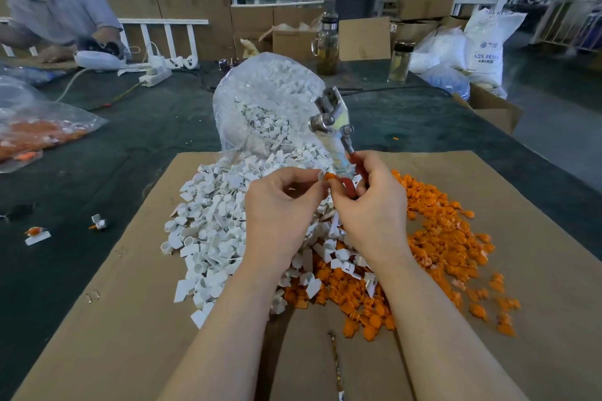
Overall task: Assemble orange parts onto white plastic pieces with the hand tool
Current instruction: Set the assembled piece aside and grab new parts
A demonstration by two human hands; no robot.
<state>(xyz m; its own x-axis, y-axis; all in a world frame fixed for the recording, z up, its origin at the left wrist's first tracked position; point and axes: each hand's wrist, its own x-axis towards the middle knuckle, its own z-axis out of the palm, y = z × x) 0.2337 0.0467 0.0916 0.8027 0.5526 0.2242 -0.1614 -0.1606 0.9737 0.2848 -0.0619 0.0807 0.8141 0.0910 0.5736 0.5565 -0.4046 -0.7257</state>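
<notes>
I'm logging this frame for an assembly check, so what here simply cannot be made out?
- Head view: whether the orange part is seated in the white piece; fingertips of the left hand and right hand cover the joint.
- Head view: the hand tool's red handles, mostly hidden inside the right hand.
- Head view: the bag of white pieces's depth; glare blurs it.
- Head view: the cardboard sheet, cut off at the bottom edge.
</notes>
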